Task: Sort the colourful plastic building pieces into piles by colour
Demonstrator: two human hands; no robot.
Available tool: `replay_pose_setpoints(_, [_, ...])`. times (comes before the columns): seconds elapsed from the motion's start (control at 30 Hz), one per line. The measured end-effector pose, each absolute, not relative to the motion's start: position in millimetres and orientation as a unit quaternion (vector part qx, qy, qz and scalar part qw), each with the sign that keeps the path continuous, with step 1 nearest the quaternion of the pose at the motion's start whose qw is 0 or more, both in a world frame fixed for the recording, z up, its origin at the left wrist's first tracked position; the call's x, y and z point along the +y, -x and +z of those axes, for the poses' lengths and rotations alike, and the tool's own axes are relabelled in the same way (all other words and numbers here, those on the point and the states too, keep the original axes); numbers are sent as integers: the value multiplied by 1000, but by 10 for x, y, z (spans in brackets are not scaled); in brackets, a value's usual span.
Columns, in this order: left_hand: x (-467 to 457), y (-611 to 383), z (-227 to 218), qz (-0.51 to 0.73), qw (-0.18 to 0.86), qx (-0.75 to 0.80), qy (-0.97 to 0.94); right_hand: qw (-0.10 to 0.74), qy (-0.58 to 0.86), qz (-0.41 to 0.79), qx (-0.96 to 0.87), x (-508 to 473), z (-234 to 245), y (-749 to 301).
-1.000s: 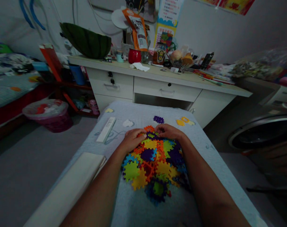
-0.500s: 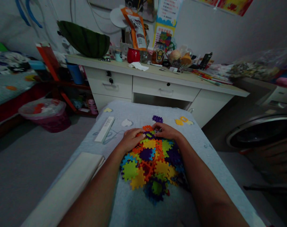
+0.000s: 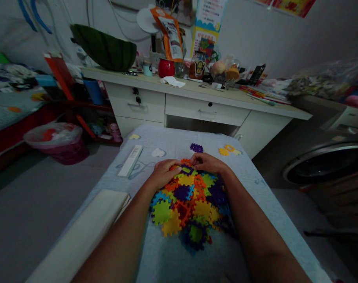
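A heap of coloured foam puzzle tiles (image 3: pixel 187 204) with toothed edges lies on a small table under a pale blue cloth (image 3: pixel 255 177). Both my hands rest on the far end of the heap. My left hand (image 3: pixel 162 173) has its fingers curled onto an orange tile (image 3: pixel 185 161). My right hand (image 3: pixel 208 162) pinches the same tile from the other side. A purple tile with a green centre (image 3: pixel 186 169) lies just below my fingertips.
Loose pieces lie beyond the heap: a purple tile (image 3: pixel 196 147), yellow and orange ones (image 3: pixel 228 149), a white one (image 3: pixel 158 152). A white flat box (image 3: pixel 131 160) lies at the left, a long pale box (image 3: pixel 81 232) nearer. A cluttered white desk (image 3: pixel 202 106) stands behind, a pink bin (image 3: pixel 59 141) at the left.
My hands have closed in a little on the orange tile at the far end of the heap. The view has shifted slightly; the heap is unchanged.
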State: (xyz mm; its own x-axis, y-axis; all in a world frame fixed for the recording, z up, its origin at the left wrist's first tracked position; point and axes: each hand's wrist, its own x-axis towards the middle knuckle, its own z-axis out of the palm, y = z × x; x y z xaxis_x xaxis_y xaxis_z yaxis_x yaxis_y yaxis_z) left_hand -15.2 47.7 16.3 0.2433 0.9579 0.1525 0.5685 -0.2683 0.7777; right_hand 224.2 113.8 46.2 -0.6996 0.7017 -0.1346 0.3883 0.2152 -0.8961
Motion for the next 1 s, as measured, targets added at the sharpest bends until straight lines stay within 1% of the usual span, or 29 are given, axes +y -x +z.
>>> replay_pose_setpoints(0.07, [472, 151, 167, 323, 305, 522, -728, 153, 373, 483, -777, 1135, 457, -2235])
replay_pose_setpoints(0.23, [471, 151, 162, 325, 304, 524, -726, 175, 404, 337, -832, 1124, 441, -2192])
replay_pose_setpoints(0.4, [478, 153, 166, 320, 299, 521, -733, 150, 387, 330, -848, 1120, 425, -2157])
replay_pose_setpoints(0.53, [476, 153, 175, 315, 303, 516, -737, 184, 423, 306, -833, 1132, 504, -2250])
replay_pose_setpoints(0.6, [477, 154, 173, 313, 305, 519, -735, 204, 456, 278, -821, 1153, 588, -2404])
replay_pose_setpoints(0.67, [480, 156, 165, 315, 308, 523, -729, 207, 500, 235, -808, 1177, 687, -2652])
replay_pose_setpoints(0.83, [496, 165, 123, 326, 319, 516, -725, 134, 654, 110, -736, 1140, 859, -3457])
replay_pose_setpoints(0.93, [498, 165, 117, 331, 321, 515, -723, 55, 726, 124, -675, 1053, 844, -3776])
replay_pose_setpoints(1.0, [492, 162, 132, 331, 323, 516, -721, 33, 741, 153, -653, 1016, 793, -3868])
